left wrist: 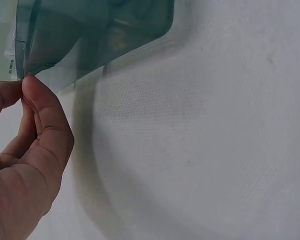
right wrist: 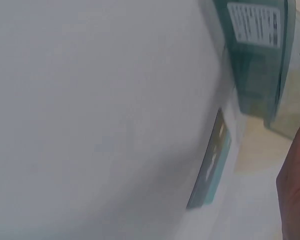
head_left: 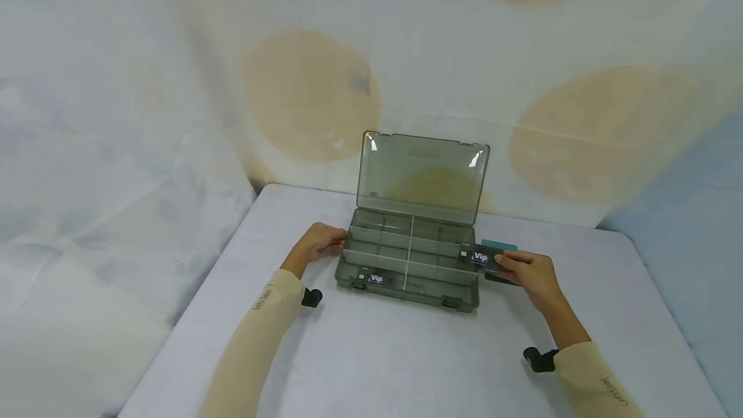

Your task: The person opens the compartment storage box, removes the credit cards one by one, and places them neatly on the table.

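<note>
a person is sitting at a pale grey table point(head_left: 360, 353) draped in cloth, with a clear grey-green plastic organiser box point(head_left: 409, 263) lying open in front of them, its lid point(head_left: 422, 177) standing upright at the back. the left hand point(head_left: 318, 242) is touching the left side wall of the box, with thumb and fingers curling at the edge; the left wrist view is showing them pinching the box edge point(left wrist: 27, 75). the right hand point(head_left: 531, 275) is pinching a black card marked "vip" point(head_left: 480, 257) and holding it over the right edge of the box. a second black "vip" card point(head_left: 374, 278) is lying in the front left compartment. a teal card point(head_left: 499, 245) is lying flat on the table just right of the box, behind the held card. both arms are wearing beige sleeves point(head_left: 261, 334).
</note>
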